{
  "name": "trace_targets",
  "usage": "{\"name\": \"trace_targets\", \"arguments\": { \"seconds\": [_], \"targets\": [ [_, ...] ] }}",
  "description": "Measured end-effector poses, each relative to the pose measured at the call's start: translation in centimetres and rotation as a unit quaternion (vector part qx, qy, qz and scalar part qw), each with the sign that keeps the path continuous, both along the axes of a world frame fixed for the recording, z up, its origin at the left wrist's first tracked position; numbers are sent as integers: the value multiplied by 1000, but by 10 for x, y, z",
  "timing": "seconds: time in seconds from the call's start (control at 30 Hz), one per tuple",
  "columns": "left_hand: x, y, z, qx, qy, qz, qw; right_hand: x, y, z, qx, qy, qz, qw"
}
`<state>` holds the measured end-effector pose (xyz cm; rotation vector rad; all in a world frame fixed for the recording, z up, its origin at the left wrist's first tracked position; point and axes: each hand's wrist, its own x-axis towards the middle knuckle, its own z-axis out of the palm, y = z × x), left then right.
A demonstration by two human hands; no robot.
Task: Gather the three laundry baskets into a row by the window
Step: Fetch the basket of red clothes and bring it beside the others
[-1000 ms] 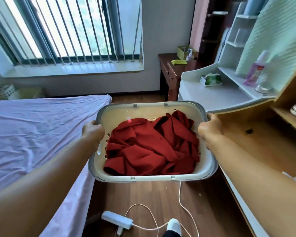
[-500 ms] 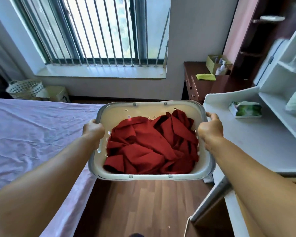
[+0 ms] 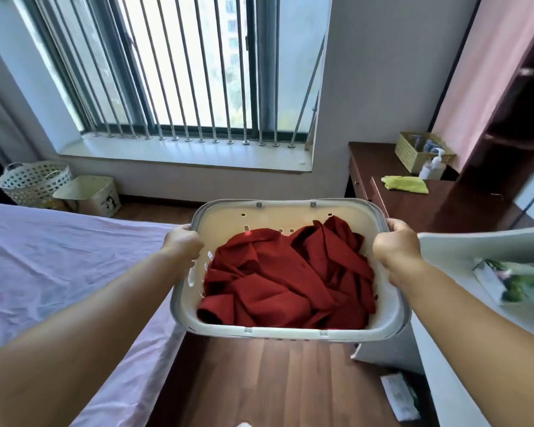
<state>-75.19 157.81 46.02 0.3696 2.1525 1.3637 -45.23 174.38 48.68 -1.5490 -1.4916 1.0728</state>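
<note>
I carry a white rectangular laundry basket point(image 3: 285, 330) at waist height, filled with crumpled red cloth point(image 3: 287, 275). My left hand point(image 3: 182, 243) grips its left rim and my right hand point(image 3: 396, 251) grips its right rim. Under the window point(image 3: 179, 66), on the floor at far left, stand a round white perforated basket point(image 3: 33, 180) and a cream square basket point(image 3: 88, 194), side by side.
A bed with a lilac sheet point(image 3: 59, 257) fills the left. A dark wooden desk point(image 3: 413, 198) with a yellow cloth and a woven box stands at right; a white desk point(image 3: 481, 251) is nearer. Wood floor point(image 3: 275, 380) runs between bed and desks toward the window.
I have walked toward the window with the basket held in both hands. The two floor baskets and the sill have come closer; the white desk has slid to my right.
</note>
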Motion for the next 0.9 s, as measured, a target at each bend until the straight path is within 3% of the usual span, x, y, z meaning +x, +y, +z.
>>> {"name": "trace_targets", "arguments": {
  "seconds": [0.2, 0.53, 0.9],
  "targets": [
    [-113, 120, 7, 14, 12, 26, 999, -114, 112, 1, -19, 3, -24, 1000],
    [-219, 261, 8, 10, -7, 57, 998, -232, 269, 2, 3, -8, -9, 1000],
    [-346, 403, 24, 24, 16, 189, 982, -430, 478, -6, -16, -2, 138, 990]
  ]
}}
